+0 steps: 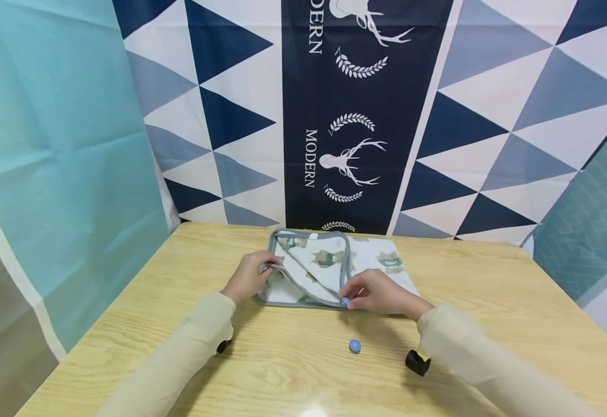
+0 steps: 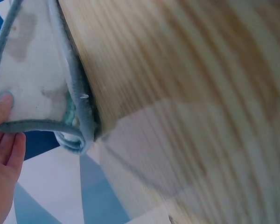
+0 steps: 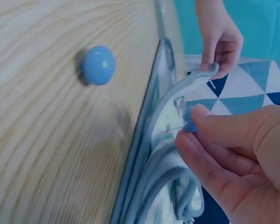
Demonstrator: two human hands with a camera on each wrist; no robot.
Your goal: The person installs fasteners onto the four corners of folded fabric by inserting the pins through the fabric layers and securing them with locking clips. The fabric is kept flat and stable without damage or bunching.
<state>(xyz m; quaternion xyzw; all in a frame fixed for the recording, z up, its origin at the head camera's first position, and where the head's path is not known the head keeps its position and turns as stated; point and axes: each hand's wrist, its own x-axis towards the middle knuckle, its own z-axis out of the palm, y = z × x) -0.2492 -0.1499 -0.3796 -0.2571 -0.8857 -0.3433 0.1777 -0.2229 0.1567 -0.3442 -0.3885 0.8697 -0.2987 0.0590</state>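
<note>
A folded white cloth with grey piped edges and printed bears lies toward the back of the table. Its near left edge is lifted between the thumb and fingers of my left hand; the left wrist view shows the thumb on top of the cloth. My right hand pinches a small blue ball between thumb and fingertips, right at the cloth's front edge. A second blue ball rests on the bare wood in front of the cloth, apart from both hands.
The wooden table meets a patterned curtain at the back. Plain teal fabric hangs at the left side. A black device sits under the right wrist.
</note>
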